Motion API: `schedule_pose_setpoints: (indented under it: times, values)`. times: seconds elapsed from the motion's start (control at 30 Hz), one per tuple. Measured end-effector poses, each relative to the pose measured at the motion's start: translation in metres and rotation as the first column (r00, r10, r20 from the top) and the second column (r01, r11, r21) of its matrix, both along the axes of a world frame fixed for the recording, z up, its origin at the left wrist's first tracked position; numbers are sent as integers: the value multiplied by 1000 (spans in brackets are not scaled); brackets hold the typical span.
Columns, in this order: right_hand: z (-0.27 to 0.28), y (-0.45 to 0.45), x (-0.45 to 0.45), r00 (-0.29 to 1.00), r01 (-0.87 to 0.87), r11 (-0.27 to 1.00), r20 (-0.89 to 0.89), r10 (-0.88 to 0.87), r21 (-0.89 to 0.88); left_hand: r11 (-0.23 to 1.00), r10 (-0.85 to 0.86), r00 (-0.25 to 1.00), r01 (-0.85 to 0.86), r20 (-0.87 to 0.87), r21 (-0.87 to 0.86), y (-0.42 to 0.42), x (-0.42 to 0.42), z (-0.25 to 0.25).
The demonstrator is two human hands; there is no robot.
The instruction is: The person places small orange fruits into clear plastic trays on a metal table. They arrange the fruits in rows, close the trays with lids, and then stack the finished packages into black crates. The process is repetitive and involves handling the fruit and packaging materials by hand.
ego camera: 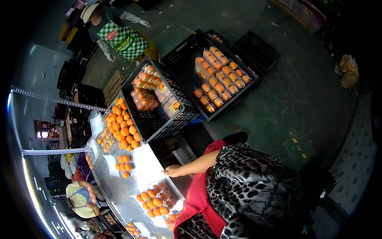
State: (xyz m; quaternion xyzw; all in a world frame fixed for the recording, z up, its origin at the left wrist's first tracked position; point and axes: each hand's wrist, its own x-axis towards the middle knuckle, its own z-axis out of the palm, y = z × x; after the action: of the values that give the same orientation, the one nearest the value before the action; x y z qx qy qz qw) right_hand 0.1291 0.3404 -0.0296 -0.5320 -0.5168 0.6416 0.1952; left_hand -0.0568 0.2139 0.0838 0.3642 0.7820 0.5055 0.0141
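My right hand [172,171] rests at the edge of the steel worktable [146,165], its fingers bunched and nothing visible in them. Lower down, my left hand [170,223] is mostly covered by my red apron [195,203]. Only a small part of it shows, touching or close against round orange fruit [172,217]. Between the hands lies a clear plastic tray of orange fruit [152,203], with a clear plastic pack [168,192] beside it on the near side. Farther up the table sits a smaller group of orange fruit [123,166] in clear plastic.
Loose orange fruit [122,127] is heaped at the table's far end. Beside it stands a black crate [176,122] of packed fruit; another black crate [247,103] holds more packs. A co-worker in a checked apron [122,41] stands beyond; another person [82,198] works across the table.
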Motion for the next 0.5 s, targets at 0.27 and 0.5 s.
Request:
schedule_pose_setpoints:
  times: [0.27,0.5]
  values:
    - [-8,-28,126,996,86,996,33,-86,9,992,-129,990,128,-51,-21,3,82,2]
    - [-7,-48,227,932,335,941,164,-324,-46,957,-277,960,280,40,-78,-21,168,-16]
